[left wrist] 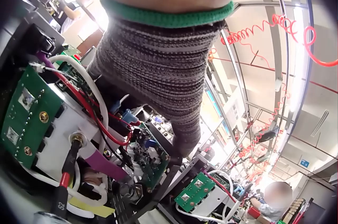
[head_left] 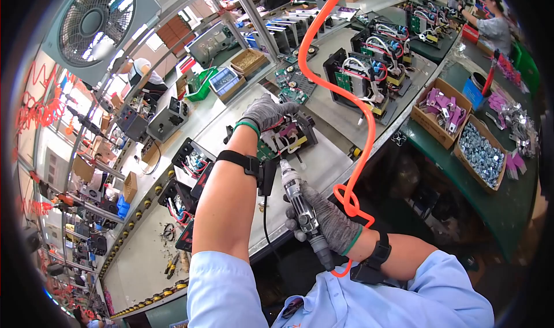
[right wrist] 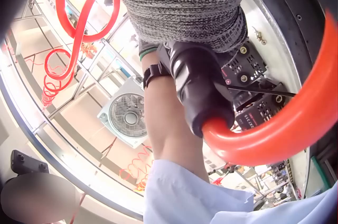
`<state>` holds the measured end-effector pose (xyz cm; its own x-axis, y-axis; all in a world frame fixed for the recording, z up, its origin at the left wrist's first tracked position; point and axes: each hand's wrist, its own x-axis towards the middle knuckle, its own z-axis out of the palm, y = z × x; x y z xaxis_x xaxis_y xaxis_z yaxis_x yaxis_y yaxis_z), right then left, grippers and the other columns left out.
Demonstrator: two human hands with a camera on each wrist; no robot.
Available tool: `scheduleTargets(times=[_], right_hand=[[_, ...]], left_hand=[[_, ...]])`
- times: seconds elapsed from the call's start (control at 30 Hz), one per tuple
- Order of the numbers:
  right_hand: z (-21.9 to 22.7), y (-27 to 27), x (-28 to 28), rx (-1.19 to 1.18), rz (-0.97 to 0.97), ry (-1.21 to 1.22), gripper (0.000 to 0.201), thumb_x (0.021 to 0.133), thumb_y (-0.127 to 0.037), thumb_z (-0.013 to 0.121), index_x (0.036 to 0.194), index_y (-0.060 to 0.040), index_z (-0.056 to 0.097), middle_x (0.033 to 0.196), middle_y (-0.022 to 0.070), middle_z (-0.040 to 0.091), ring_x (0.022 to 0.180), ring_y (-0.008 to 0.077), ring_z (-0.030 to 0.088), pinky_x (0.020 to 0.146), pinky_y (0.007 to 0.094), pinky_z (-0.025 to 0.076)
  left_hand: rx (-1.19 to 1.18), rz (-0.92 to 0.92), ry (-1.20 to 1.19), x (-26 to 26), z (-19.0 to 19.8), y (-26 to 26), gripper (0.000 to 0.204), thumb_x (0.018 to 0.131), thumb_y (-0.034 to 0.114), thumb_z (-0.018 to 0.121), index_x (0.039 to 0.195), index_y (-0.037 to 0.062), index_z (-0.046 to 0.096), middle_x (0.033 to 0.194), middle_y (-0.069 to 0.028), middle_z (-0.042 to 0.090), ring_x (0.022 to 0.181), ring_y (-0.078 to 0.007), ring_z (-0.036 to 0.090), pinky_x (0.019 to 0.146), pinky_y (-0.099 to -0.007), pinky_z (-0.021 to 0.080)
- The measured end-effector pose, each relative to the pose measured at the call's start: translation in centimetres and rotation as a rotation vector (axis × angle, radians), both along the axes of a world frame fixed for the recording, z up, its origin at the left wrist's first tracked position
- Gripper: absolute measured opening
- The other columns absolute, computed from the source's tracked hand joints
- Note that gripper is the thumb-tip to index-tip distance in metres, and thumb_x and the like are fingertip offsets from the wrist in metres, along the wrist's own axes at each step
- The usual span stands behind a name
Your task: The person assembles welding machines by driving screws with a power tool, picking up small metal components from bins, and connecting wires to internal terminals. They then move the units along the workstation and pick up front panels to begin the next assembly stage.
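In a grey knit glove, my left hand [head_left: 262,113] holds the far upper side of a black-framed electronic assembly [head_left: 297,136]. Green circuit boards [left wrist: 34,115], white and red wires and a purple strip [left wrist: 103,161] show on this unit. My gloved right hand [head_left: 332,215] grips the metal body of an air screwdriver [head_left: 301,204], its tip pointed at the assembly. Seen from the left wrist, the driver's bit [left wrist: 67,170] meets a round metal fastener [left wrist: 78,139] on the unit's pale block. An orange air hose [right wrist: 264,142] leaves the tool's rear end.
Similar assemblies [head_left: 360,77] stand on the bench behind, and others [head_left: 187,160] at left. On the right are a carton of purple-sleeved parts [head_left: 441,111] and a box of metal fasteners [head_left: 482,152]. The orange hose [head_left: 369,126] hangs across the workspace. Other people sit farther off.
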<state>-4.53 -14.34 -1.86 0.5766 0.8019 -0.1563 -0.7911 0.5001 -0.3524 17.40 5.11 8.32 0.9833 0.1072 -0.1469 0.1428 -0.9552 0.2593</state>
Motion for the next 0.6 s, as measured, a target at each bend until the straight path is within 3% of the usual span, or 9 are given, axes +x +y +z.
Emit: scheduleTargets(times=[0.03, 0.17, 0.23, 0.3, 0.37, 0.43, 0.47, 0.5, 0.6], right_hand=[[-0.4, 0.2, -0.1, -0.022, -0.007, -0.016, 0.057, 0.102, -0.056, 0.055, 0.129, -0.0051, 0.052, 0.091, 0.0072, 0.063, 0.081, 0.0196, 0.067, 0.055, 0.0309, 0.06], [-0.1, -0.2, 0.4, -0.105, 0.016, -0.035, 0.059, 0.102, -0.058, 0.053, 0.13, -0.0066, 0.053, 0.089, 0.0072, 0.065, 0.074, 0.0183, 0.066, 0.056, 0.0305, 0.059], [-0.1, -1.6, 0.0, -0.118, -0.016, -0.089, 0.059, 0.101, -0.06, 0.054, 0.129, -0.0071, 0.054, 0.09, 0.0072, 0.066, 0.074, 0.0179, 0.067, 0.056, 0.0296, 0.058], [0.6, -4.5, -0.2, -0.147, 0.024, -0.21, 0.058, 0.1, -0.06, 0.056, 0.126, -0.0085, 0.056, 0.092, 0.007, 0.067, 0.075, 0.017, 0.067, 0.057, 0.0269, 0.056], [0.2, -7.4, -0.4, -0.194, 0.089, -0.206, 0.056, 0.1, -0.056, 0.058, 0.128, -0.0085, 0.056, 0.093, 0.0072, 0.067, 0.075, 0.0164, 0.067, 0.057, 0.0266, 0.056], [-2.0, -10.2, 0.2, -0.22, 0.197, -0.232, 0.053, 0.101, -0.051, 0.059, 0.132, -0.0082, 0.054, 0.093, 0.0069, 0.066, 0.075, 0.0161, 0.066, 0.057, 0.0261, 0.056], [-1.9, -11.2, 0.4, -0.243, 0.188, -0.24, 0.052, 0.101, -0.046, 0.059, 0.135, -0.0077, 0.052, 0.094, 0.0071, 0.066, 0.077, 0.0161, 0.067, 0.056, 0.0259, 0.056], [0.2, -11.8, 0.7, -0.374, 0.171, -0.305, 0.049, 0.096, -0.053, 0.064, 0.112, -0.007, 0.057, 0.085, 0.0067, 0.066, 0.064, 0.0132, 0.065, 0.056, 0.0237, 0.056], [-1.0, -13.5, 2.2, -0.247, 0.154, -0.26, 0.06, 0.089, -0.047, 0.074, 0.128, -0.0092, 0.048, 0.091, 0.0066, 0.066, 0.078, 0.0156, 0.068, 0.055, 0.027, 0.059]], left_hand=[[-0.01, -0.001, -0.061, 0.1, -0.6, 0.3, 0.103, 0.072, 0.077, 0.075, 0.123, -0.0113, 0.059, 0.117, -0.026, 0.069, 0.109, -0.0329, 0.067, 0.095, -0.0418, 0.05], [-0.054, -0.019, -0.036, 0.1, -0.6, 0.8, 0.104, 0.075, 0.072, 0.077, 0.13, -0.0135, 0.055, 0.125, -0.03, 0.065, 0.12, -0.0369, 0.063, 0.103, -0.0421, 0.047], [-0.106, -0.067, -0.108, -2.6, 0.5, 1.4, 0.096, 0.081, 0.067, 0.075, 0.133, -0.0114, 0.055, 0.128, -0.0306, 0.064, 0.123, -0.0402, 0.061, 0.105, -0.0441, 0.047], [0.11, -0.101, -0.52, -5.2, 1.2, 3.2, 0.085, 0.087, 0.06, 0.071, 0.136, -0.0076, 0.055, 0.125, -0.0293, 0.066, 0.121, -0.0407, 0.063, 0.103, -0.0452, 0.049], [0.146, 0.086, -0.457, -11.5, 5.0, 2.7, 0.071, 0.089, 0.056, 0.068, 0.129, -0.0026, 0.062, 0.116, -0.0314, 0.068, 0.111, -0.0414, 0.067, 0.097, -0.047, 0.052], [0.251, 0.247, -0.298, -15.1, 5.5, 3.5, 0.064, 0.09, 0.056, 0.065, 0.112, -0.0044, 0.07, 0.101, -0.0292, 0.071, 0.1, -0.0406, 0.07, 0.092, -0.0485, 0.053], [0.254, 0.257, -0.183, -16.0, 4.8, 4.0, 0.062, 0.091, 0.055, 0.064, 0.104, -0.0047, 0.072, 0.096, -0.0283, 0.072, 0.096, -0.0411, 0.071, 0.09, -0.0485, 0.054], [0.255, 0.269, -0.07, -16.6, 4.0, 4.7, 0.061, 0.092, 0.055, 0.063, 0.096, -0.0049, 0.074, 0.09, -0.0273, 0.072, 0.092, -0.0416, 0.071, 0.088, -0.0486, 0.054], [-0.039, 0.29, -0.073, -15.4, -1.4, 8.1, 0.053, 0.095, 0.046, 0.061, 0.086, -0.0051, 0.073, 0.082, -0.0239, 0.072, 0.081, -0.0392, 0.071, 0.079, -0.0476, 0.056]])
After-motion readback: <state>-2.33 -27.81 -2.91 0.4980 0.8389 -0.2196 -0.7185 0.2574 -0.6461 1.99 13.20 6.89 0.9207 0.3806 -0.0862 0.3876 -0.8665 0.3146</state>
